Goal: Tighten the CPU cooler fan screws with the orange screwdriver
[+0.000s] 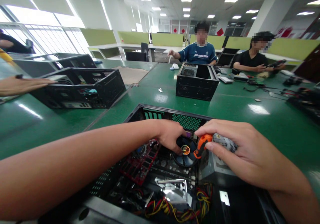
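Nearest, inside the open black computer case [168, 114], tangled red-and-yellow cables [162, 209], then a shiny metal bracket [176, 195]. Reaches past the red circuit board [139, 165] with the left hand [171, 135] to the round fan [185, 150], thumb and forefinger apart there; cannot tell whether clamped on it. Grips an orange-and-grey tool [204, 142] in the right hand [241, 152], fingers curled round it, orange end tilted down at the fan's right edge, beside a grey metal box [211, 170]. Farther off on the green table [150, 95], a second case [110, 88] at left, another person's hand [25, 84] at its edge, and a third case [196, 87] ahead. Behind, a person in blue [198, 54] and, rightward, one in black [250, 60]. Farthest, yellow-green partitions [167, 38].
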`<state>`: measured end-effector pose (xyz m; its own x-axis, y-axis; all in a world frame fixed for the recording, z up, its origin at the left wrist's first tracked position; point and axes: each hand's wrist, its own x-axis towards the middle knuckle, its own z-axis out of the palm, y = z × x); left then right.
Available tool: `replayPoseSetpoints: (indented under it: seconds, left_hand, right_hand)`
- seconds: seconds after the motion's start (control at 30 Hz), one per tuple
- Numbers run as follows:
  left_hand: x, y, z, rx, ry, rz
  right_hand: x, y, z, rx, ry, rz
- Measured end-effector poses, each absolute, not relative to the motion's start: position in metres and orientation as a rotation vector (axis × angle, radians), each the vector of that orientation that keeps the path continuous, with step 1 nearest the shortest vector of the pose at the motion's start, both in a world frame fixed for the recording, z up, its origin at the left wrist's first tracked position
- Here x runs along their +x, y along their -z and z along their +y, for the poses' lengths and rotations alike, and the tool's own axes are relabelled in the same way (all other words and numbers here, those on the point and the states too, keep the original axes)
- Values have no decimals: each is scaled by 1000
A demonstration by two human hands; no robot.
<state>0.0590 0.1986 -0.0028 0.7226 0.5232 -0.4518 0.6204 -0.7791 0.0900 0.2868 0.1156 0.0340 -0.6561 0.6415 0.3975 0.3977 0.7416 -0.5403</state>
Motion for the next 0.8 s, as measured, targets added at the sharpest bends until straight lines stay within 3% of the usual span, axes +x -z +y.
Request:
replayPoseSetpoints:
  seconds: [0.8]
  left_hand:
    - [59, 4, 200, 2701, 580, 901]
  right_hand:
    - [288, -32, 117, -797, -494, -2385]
